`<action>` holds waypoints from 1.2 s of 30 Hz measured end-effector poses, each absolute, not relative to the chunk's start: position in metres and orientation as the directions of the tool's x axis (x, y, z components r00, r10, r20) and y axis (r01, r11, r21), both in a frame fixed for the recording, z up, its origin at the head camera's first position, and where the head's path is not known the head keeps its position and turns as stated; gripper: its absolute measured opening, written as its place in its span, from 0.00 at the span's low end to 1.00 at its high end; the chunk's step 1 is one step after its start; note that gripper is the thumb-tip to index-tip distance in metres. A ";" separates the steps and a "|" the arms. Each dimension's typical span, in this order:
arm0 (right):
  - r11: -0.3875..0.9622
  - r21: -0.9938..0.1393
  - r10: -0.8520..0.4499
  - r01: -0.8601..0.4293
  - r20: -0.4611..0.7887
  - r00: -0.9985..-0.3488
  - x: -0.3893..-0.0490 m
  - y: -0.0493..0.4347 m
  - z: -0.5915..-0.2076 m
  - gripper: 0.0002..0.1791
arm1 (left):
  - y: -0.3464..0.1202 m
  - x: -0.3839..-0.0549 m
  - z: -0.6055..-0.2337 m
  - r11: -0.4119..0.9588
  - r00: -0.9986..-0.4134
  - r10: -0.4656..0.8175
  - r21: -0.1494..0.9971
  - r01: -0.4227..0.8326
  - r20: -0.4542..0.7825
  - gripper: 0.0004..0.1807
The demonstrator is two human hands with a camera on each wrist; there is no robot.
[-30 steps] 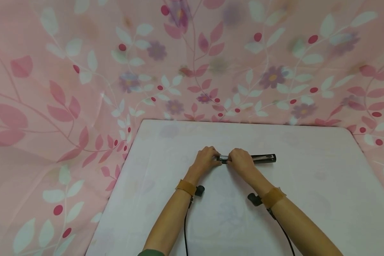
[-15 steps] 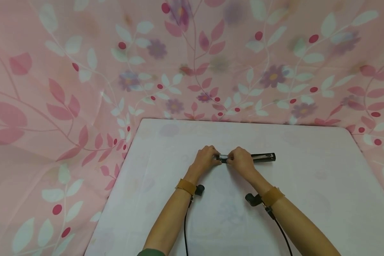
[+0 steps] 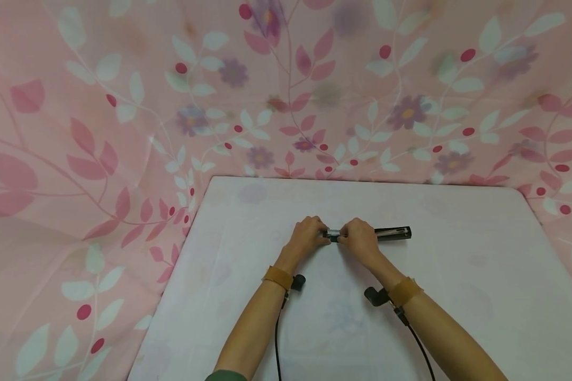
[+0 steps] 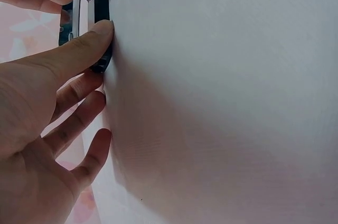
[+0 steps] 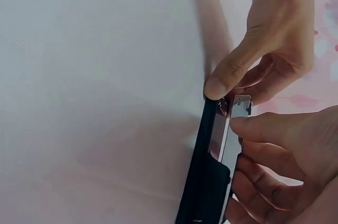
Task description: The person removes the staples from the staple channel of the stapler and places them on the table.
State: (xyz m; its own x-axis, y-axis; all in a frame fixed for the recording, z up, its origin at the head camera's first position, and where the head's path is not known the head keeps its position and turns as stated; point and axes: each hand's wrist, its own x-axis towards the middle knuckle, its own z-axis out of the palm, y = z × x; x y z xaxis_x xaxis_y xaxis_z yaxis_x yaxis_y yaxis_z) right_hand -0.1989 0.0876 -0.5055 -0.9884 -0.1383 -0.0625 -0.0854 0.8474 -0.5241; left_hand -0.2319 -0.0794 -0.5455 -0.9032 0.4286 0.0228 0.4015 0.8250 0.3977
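A black stapler [image 3: 394, 233] with a silver metal rail lies lengthwise across the table. In the head view, its long black part reaches out to the right of my right hand, a pale metal strip along its top. My left hand [image 3: 306, 236] holds the stapler's left end, thumb [image 4: 95, 38] on the black base and the other fingers behind. Just to the right, my right hand [image 3: 361, 239] pinches the silver rail [image 5: 232, 145] above the black base [image 5: 196, 187]. A gap shows between rail and base. The right fingers hide the stapler's middle.
The table [image 3: 248, 328] has a white cloth over it. Behind it and at the left hangs a pink floral curtain [image 3: 286, 95]. Each wrist wears a brown strap [image 3: 277, 278] with a small black camera [image 3: 375, 296], and cables [image 3: 277, 344] trail toward me.
Both hands keep their places on the stapler. The right wrist has shifted very slightly to the left since a second ago.
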 end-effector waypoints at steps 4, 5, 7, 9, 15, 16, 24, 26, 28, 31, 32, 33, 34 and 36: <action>0.819 -0.571 -0.117 -0.053 -0.076 -0.990 -0.200 0.091 -0.508 0.08 | -0.079 -0.232 -0.545 0.824 -0.903 0.429 0.403 0.398 0.016 0.17; 0.817 -0.575 -0.112 -0.045 -0.082 -0.990 -0.200 0.091 -0.509 0.09 | -0.079 -0.232 -0.545 0.823 -0.903 0.430 0.405 0.399 0.016 0.17; 0.817 -0.575 -0.107 -0.041 -0.082 -0.991 -0.200 0.091 -0.510 0.09 | -0.079 -0.232 -0.546 0.823 -0.903 0.429 0.406 0.396 0.011 0.17; 0.821 -0.569 -0.107 -0.045 -0.077 -0.991 -0.199 0.091 -0.510 0.09 | -0.080 -0.232 -0.547 0.824 -0.904 0.428 0.405 0.396 0.013 0.18; 0.840 -0.535 -0.121 -0.092 -0.020 -0.992 -0.198 0.091 -0.512 0.08 | -0.079 -0.232 -0.547 0.830 -0.905 0.425 0.393 0.397 0.016 0.17; 0.846 -0.524 -0.123 -0.102 -0.005 -0.992 -0.198 0.091 -0.512 0.07 | -0.079 -0.232 -0.547 0.830 -0.905 0.426 0.391 0.397 0.016 0.17; 0.887 -0.433 -0.128 -0.162 0.108 -0.986 -0.199 0.089 -0.513 0.06 | -0.079 -0.232 -0.545 0.826 -0.901 0.433 0.391 0.405 0.019 0.18; 0.896 -0.411 -0.129 -0.165 0.113 -0.985 -0.200 0.088 -0.513 0.06 | -0.079 -0.232 -0.545 0.827 -0.901 0.434 0.391 0.405 0.016 0.18; 0.902 -0.396 -0.134 -0.170 0.115 -0.984 -0.201 0.088 -0.513 0.07 | -0.079 -0.232 -0.545 0.827 -0.901 0.434 0.391 0.404 0.013 0.18; 0.906 -0.388 -0.136 -0.169 0.111 -0.984 -0.203 0.089 -0.513 0.09 | -0.079 -0.231 -0.544 0.827 -0.901 0.434 0.392 0.403 0.010 0.18; 0.905 -0.387 -0.143 -0.176 0.111 -0.983 -0.204 0.089 -0.512 0.10 | -0.079 -0.231 -0.543 0.825 -0.900 0.436 0.394 0.405 0.010 0.17; 0.904 -0.386 -0.152 -0.184 0.112 -0.982 -0.204 0.090 -0.512 0.11 | -0.079 -0.231 -0.543 0.825 -0.899 0.438 0.393 0.406 0.009 0.17; 0.904 -0.382 -0.162 -0.193 0.112 -0.980 -0.205 0.090 -0.512 0.12 | -0.080 -0.231 -0.542 0.824 -0.898 0.440 0.393 0.408 0.009 0.17; 0.901 -0.369 -0.201 -0.228 0.109 -0.973 -0.207 0.091 -0.510 0.14 | -0.080 -0.231 -0.542 0.823 -0.896 0.444 0.392 0.412 0.010 0.17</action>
State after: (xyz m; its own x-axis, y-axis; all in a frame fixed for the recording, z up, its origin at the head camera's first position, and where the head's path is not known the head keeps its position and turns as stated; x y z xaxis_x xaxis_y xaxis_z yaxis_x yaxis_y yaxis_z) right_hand -0.2071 0.0906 -0.5105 -0.9735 -0.2011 0.1091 -0.2275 0.9011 -0.3690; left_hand -0.2312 -0.0800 -0.5416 -0.8961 0.4437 0.0095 0.4116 0.8229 0.3917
